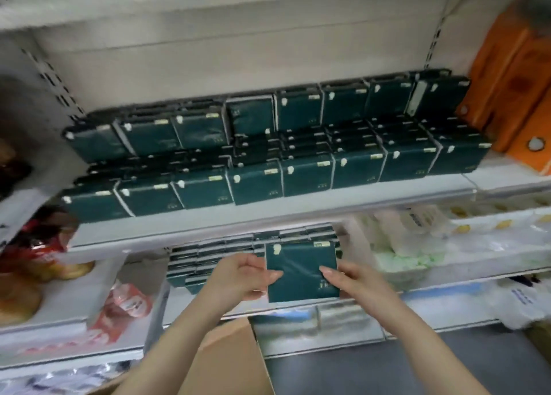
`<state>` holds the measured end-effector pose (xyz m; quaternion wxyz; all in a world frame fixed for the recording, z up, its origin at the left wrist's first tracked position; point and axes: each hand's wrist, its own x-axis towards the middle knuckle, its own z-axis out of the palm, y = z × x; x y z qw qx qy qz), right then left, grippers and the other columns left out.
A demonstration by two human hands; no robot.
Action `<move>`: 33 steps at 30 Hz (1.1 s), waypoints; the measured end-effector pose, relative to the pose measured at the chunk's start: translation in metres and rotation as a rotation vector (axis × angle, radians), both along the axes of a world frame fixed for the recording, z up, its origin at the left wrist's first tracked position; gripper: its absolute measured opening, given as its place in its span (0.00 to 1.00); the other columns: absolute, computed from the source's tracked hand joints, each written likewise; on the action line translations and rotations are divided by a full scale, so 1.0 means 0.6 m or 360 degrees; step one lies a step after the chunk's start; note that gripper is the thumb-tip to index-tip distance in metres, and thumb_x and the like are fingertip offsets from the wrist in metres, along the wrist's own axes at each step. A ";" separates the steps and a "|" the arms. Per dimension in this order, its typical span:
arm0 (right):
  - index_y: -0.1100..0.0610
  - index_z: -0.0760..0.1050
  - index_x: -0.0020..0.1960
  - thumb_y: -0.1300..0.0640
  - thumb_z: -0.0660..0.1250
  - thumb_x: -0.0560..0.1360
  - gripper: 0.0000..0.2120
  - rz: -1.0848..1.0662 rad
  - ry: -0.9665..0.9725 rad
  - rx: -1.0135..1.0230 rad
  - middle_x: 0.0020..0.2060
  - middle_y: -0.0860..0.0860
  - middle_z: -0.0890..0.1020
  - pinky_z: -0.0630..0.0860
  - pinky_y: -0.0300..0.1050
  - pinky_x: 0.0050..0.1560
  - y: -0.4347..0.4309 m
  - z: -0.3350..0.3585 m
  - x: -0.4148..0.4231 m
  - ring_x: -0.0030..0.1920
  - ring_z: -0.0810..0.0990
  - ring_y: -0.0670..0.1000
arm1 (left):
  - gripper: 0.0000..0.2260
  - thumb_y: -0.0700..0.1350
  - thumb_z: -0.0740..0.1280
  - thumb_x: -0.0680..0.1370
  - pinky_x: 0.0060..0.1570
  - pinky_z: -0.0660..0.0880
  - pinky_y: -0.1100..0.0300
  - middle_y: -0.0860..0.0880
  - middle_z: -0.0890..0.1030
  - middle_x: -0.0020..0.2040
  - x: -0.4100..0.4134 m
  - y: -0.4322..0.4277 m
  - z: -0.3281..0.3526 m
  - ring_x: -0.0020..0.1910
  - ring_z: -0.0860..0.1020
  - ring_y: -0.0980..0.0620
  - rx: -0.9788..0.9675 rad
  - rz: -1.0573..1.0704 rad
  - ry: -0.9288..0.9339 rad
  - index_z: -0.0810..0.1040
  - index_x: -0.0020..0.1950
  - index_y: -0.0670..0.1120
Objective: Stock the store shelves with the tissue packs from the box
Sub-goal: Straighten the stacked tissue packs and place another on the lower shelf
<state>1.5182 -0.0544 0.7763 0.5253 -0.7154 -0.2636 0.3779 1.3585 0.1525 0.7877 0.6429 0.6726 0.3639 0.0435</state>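
My left hand [238, 278] and right hand [351, 281] pinch a dark green plastic-wrapped tissue pack [301, 271] upright at the lower shelf [343, 303] front; I should slide it toward 12 o'clock, flush against the row.

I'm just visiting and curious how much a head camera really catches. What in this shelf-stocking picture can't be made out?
Head view:
- Print on the held green tissue pack: too small and blurred to read.
- Inside of the cardboard box: hidden by the arms and cut off by the bottom edge.
- How deep the lower stack runs: hidden under the upper shelf.
- Left hand fingers behind the pack: hidden by it.
- Red packages at left: blurred.
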 end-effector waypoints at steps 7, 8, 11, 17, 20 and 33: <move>0.45 0.85 0.47 0.45 0.71 0.76 0.06 0.0032 -0.0414 0.0282 0.41 0.47 0.86 0.73 0.32 0.41 0.166 0.155 -0.005 0.39 0.80 0.40 | 0.25 0.54 0.81 0.64 0.41 0.81 0.60 0.46 0.87 0.48 -0.015 0.149 0.146 0.48 0.86 0.48 0.0240 0.0050 -0.0287 0.82 0.56 0.43; 0.46 0.85 0.49 0.46 0.72 0.75 0.06 0.0024 -0.0443 0.0325 0.42 0.46 0.86 0.74 0.31 0.40 0.186 0.174 0.006 0.39 0.80 0.39 | 0.26 0.55 0.80 0.64 0.41 0.81 0.60 0.47 0.88 0.48 -0.007 0.166 0.161 0.48 0.86 0.48 0.0275 0.0048 -0.0328 0.82 0.56 0.44; 0.46 0.82 0.50 0.49 0.75 0.74 0.06 -0.0026 -0.0429 0.0381 0.42 0.42 0.87 0.76 0.31 0.37 0.239 0.212 0.050 0.42 0.82 0.39 | 0.25 0.56 0.79 0.65 0.41 0.82 0.61 0.49 0.88 0.47 0.032 0.206 0.192 0.46 0.87 0.51 0.0319 0.0067 -0.0404 0.82 0.56 0.45; 0.50 0.79 0.53 0.48 0.79 0.69 0.16 -0.0041 -0.0609 0.0285 0.43 0.45 0.86 0.83 0.44 0.48 0.317 0.232 0.167 0.44 0.84 0.42 | 0.16 0.50 0.79 0.72 0.43 0.82 0.60 0.51 0.88 0.48 0.126 0.270 0.212 0.47 0.86 0.54 0.0441 0.0145 -0.0463 0.83 0.57 0.46; 0.44 0.82 0.49 0.50 0.78 0.70 0.09 0.0077 -0.0763 0.0197 0.45 0.43 0.87 0.81 0.46 0.54 0.358 0.246 0.223 0.48 0.85 0.46 | 0.13 0.46 0.80 0.72 0.41 0.81 0.64 0.50 0.87 0.49 0.176 0.302 0.216 0.48 0.86 0.53 0.0490 0.0271 -0.0484 0.82 0.53 0.47; 0.55 0.84 0.46 0.55 0.80 0.69 0.09 0.0144 -0.1142 0.0128 0.41 0.47 0.86 0.81 0.42 0.46 0.455 0.223 0.309 0.42 0.84 0.45 | 0.14 0.63 0.72 0.75 0.43 0.81 0.56 0.53 0.85 0.38 0.250 0.362 0.206 0.38 0.82 0.54 0.1586 0.0306 0.0215 0.81 0.43 0.53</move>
